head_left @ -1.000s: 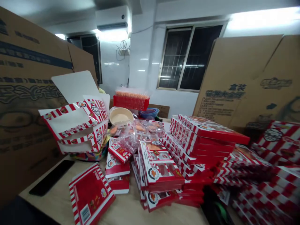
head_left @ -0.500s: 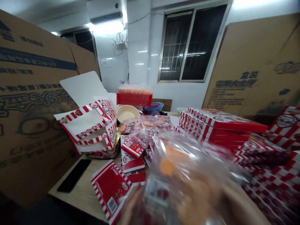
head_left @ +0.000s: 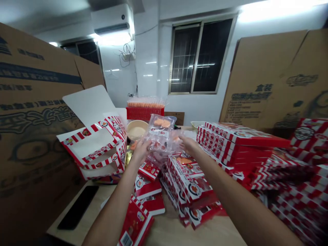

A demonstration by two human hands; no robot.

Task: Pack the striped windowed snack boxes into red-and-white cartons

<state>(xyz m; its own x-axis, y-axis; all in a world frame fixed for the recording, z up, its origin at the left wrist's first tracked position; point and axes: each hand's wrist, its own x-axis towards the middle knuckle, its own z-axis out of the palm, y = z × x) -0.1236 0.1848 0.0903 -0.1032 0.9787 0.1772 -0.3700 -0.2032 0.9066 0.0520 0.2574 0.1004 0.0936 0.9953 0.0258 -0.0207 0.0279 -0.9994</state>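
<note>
Both arms reach out over the table to a heap of clear plastic packets [head_left: 161,138] with orange pieces and printed cards inside. My left hand [head_left: 141,149] is closed on the heap's left edge. On the opposite edge, my right hand [head_left: 186,144] has its fingers bent around the plastic. Glare and blur hide the exact fingertips. Beneath my right forearm lies a stack of red-and-white striped boxes [head_left: 191,177]. Smaller red boxes [head_left: 148,186] are scattered below the packets, and a red box with a barcode [head_left: 135,222] is partly covered by my left forearm.
An open striped carton [head_left: 102,143] stands at left, near a black phone [head_left: 78,206]. Behind are a beige bowl [head_left: 137,128] and a red basket [head_left: 145,112]. Stacked flat boxes [head_left: 243,136] rise at right. Large cardboard sheets [head_left: 269,82] flank the table.
The plastic packet held close in front of me has moved away, forward to the heap, with both hands. The striped box stack and more of the table now show.
</note>
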